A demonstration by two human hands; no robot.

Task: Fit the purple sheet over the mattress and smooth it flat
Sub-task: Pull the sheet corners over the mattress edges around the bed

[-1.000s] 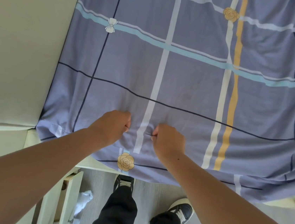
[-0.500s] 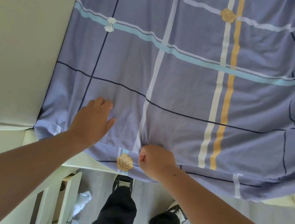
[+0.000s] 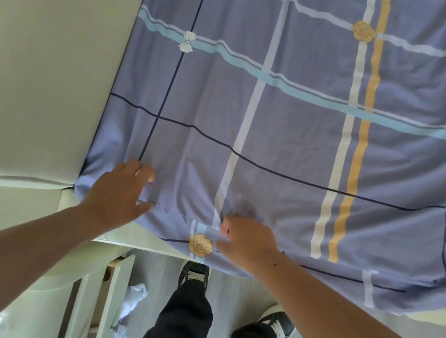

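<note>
Purple sheet (image 3: 289, 137) spread over the bed, plaid lines, wrinkles at right. Its near edge hangs over the pale bed edge (image 3: 136, 238) toward me. Grey floor (image 3: 154, 272) below, my shoes (image 3: 278, 323) on it. My left hand (image 3: 118, 196) lies flat, fingers straight, pressing the sheet by its near-left corner. My right hand (image 3: 246, 243) is curled, pinching bunched sheet at the near edge, just beside a yellow rose print (image 3: 200, 245).
</note>
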